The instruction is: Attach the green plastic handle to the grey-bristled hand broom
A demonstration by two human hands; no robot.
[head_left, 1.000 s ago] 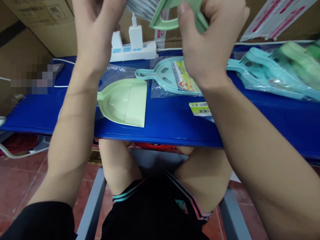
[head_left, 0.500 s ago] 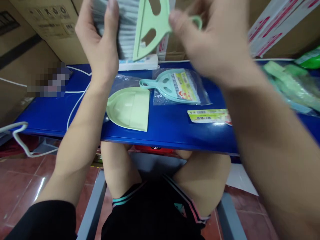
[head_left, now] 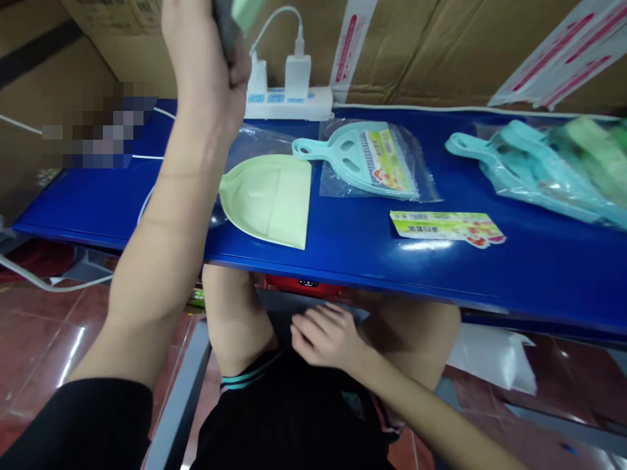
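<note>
At the top edge my left hand (head_left: 203, 72) is closed on a green brush (head_left: 245, 14) with grey bristles, mostly cut off by the frame. Loosely curled, my right hand (head_left: 328, 336) lies over my lap, with nothing visible in it. A light green dustpan (head_left: 267, 199) rests on the blue table beyond my left forearm. Right of it is a bagged blue dustpan and brush set (head_left: 350, 156), whose handle overlaps the green pan's upper corner. A yellow-green printed card (head_left: 443, 226) lies flat near the front edge.
More bagged blue and green sets (head_left: 533, 170) lie at the right of the table (head_left: 353, 258). A white power strip (head_left: 298, 104) with plugs and cables stands at the back, against cardboard boxes (head_left: 431, 52). White cables trail at the left.
My right hand has let go of the green brush and come down to my lap. The brush has moved up and left with my left hand, mostly out of view.
</note>
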